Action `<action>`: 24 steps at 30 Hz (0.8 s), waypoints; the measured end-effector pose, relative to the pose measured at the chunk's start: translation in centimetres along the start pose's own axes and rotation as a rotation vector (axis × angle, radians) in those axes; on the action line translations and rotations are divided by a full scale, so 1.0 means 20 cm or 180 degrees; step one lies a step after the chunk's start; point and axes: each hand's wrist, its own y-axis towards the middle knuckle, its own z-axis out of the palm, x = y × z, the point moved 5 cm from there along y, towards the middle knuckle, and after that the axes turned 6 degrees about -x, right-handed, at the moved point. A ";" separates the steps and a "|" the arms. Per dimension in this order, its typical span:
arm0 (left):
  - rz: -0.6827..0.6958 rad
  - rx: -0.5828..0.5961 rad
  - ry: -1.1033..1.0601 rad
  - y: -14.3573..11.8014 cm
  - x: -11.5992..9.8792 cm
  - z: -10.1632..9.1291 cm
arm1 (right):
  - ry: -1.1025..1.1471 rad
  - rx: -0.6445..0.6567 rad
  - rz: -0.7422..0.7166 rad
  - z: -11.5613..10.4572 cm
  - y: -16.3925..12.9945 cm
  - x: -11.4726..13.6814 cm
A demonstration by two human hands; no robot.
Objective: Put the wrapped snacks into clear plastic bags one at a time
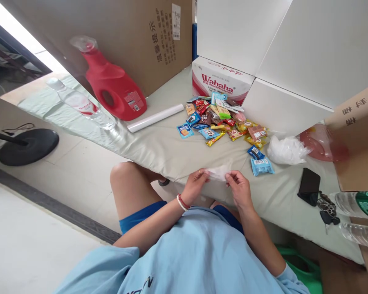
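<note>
Between my hands, just over the table's near edge, a thin translucent plastic bag [217,173] is stretched out flat. My left hand [196,183] pinches one end of it between thumb and fingers; a red and a white band circle that wrist. The other end is pinched by my right hand [238,185]. Beyond the hands lies a loose pile of small wrapped snacks [213,116] in many colours. Two blue snack packets [261,166] sit apart from the pile, nearer my right hand. A crumpled bundle of white plastic bags [286,150] rests beside them.
A white roll [155,118], a red jug [115,83] and a water bottle [82,107] stand or lie at left. A Wahaha box [222,79] is behind the snacks. At right are a phone [308,186], keys [327,208], plastic bottles [360,234] and a cardboard box [355,139].
</note>
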 end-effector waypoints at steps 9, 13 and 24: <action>0.0880 -0.0121 0.0844 0.01 -0.06 -0.06 | 0.0761 0.0064 0.0634 -0.12 -0.02 -0.03; 0.1169 0.0341 0.1197 0.05 -0.08 0.03 | 0.0084 0.0667 0.0276 -0.12 -0.05 0.03; 0.0776 -0.0801 0.1144 0.14 -0.08 -0.04 | -0.1834 -0.0619 -0.1689 -0.34 -0.10 0.22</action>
